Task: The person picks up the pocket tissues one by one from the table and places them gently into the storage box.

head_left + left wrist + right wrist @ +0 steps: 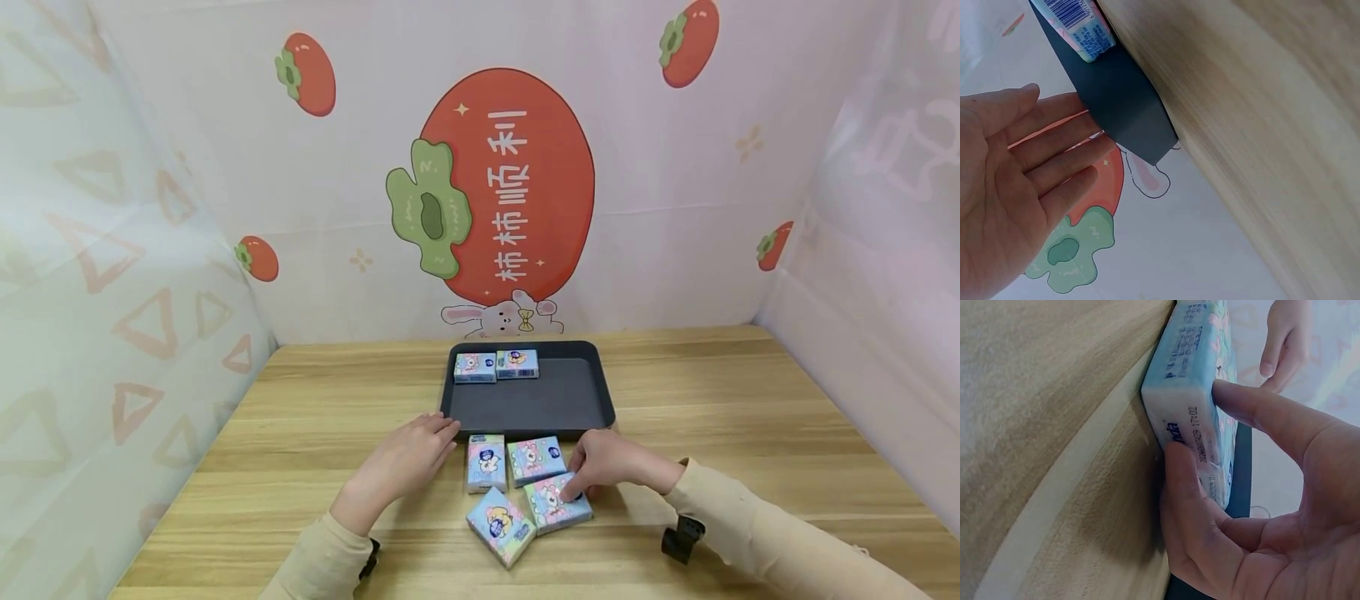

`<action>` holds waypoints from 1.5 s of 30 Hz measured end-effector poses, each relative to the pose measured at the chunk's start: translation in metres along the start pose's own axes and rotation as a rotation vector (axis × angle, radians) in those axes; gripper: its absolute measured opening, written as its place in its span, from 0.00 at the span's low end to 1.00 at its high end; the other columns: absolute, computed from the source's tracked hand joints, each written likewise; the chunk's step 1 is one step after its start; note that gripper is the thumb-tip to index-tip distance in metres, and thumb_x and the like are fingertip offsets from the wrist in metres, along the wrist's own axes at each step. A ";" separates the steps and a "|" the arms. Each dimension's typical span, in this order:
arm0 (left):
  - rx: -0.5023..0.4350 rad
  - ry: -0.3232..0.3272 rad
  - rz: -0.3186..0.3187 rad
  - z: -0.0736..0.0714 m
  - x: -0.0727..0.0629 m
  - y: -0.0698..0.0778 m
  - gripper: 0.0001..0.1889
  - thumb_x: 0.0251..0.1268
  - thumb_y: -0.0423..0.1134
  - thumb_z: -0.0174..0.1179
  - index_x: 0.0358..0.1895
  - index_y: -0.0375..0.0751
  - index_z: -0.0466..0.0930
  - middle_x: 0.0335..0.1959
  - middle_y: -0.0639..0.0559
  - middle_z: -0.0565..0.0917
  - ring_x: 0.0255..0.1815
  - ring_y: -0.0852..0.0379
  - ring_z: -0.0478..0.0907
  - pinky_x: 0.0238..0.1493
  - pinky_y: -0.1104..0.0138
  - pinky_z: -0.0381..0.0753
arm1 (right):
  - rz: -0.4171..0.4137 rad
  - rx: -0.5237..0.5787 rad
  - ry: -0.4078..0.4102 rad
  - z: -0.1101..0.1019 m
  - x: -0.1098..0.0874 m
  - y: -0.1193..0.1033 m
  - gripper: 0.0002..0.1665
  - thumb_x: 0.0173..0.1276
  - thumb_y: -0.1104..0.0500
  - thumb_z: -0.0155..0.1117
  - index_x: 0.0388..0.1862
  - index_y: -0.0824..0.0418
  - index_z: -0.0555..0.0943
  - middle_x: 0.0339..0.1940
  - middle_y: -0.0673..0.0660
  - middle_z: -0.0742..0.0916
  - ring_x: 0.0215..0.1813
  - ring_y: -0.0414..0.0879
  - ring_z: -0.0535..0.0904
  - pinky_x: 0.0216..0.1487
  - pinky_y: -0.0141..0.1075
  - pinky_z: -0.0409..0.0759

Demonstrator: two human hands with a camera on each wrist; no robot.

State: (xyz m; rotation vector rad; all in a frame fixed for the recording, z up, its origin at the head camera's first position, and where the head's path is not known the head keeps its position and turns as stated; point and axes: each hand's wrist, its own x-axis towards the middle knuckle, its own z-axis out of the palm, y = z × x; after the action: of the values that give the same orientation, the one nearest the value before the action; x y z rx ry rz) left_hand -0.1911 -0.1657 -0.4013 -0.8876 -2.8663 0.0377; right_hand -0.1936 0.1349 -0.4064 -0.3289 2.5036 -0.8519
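Observation:
My right hand (611, 458) pinches a small pastel tissue pack (549, 507) on the table, thumb on its printed top. In the right wrist view, the fingertips press the white end of that pack (1179, 403). My left hand (408, 457) lies at the near left corner of a dark tray (566, 396). The left wrist view shows its fingers (1063, 140) straight, tips along the tray's side. Three more tissue packs lie close by: an upright one (486, 471), one behind the pinched pack (531, 460), and a slanted one nearest me (501, 527).
Inside the tray, two tissue packs sit side by side at the back left, one at the corner (475, 367) and one to its right (517, 363). The wooden table (337, 392) ends at a printed cloth backdrop (337, 283), with cloth sides left and right.

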 end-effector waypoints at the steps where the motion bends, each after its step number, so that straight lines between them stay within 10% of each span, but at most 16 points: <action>1: -0.001 0.001 0.000 0.000 0.000 0.000 0.18 0.71 0.42 0.51 0.57 0.36 0.78 0.56 0.43 0.81 0.60 0.48 0.76 0.66 0.56 0.72 | -0.002 0.004 -0.002 0.000 0.000 0.000 0.15 0.43 0.53 0.80 0.22 0.59 0.83 0.19 0.49 0.84 0.21 0.41 0.80 0.23 0.27 0.69; 22: -0.015 0.006 -0.005 -0.001 0.000 0.001 0.18 0.71 0.41 0.51 0.56 0.35 0.78 0.55 0.43 0.81 0.60 0.47 0.76 0.66 0.56 0.73 | -0.016 -0.010 0.012 -0.002 -0.004 0.001 0.18 0.41 0.52 0.81 0.20 0.58 0.79 0.15 0.50 0.82 0.19 0.40 0.76 0.22 0.28 0.66; 45: 0.000 0.024 0.012 -0.002 -0.001 0.002 0.17 0.71 0.41 0.52 0.56 0.35 0.79 0.54 0.43 0.81 0.59 0.47 0.77 0.65 0.56 0.73 | -0.089 0.153 -0.149 -0.010 -0.007 0.012 0.11 0.51 0.57 0.76 0.32 0.60 0.84 0.25 0.49 0.85 0.26 0.39 0.79 0.30 0.34 0.83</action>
State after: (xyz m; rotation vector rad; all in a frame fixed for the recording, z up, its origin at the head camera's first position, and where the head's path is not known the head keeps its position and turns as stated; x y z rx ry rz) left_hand -0.1890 -0.1650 -0.3993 -0.8985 -2.8389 0.0283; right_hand -0.1935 0.1518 -0.4043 -0.4376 2.2860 -1.0095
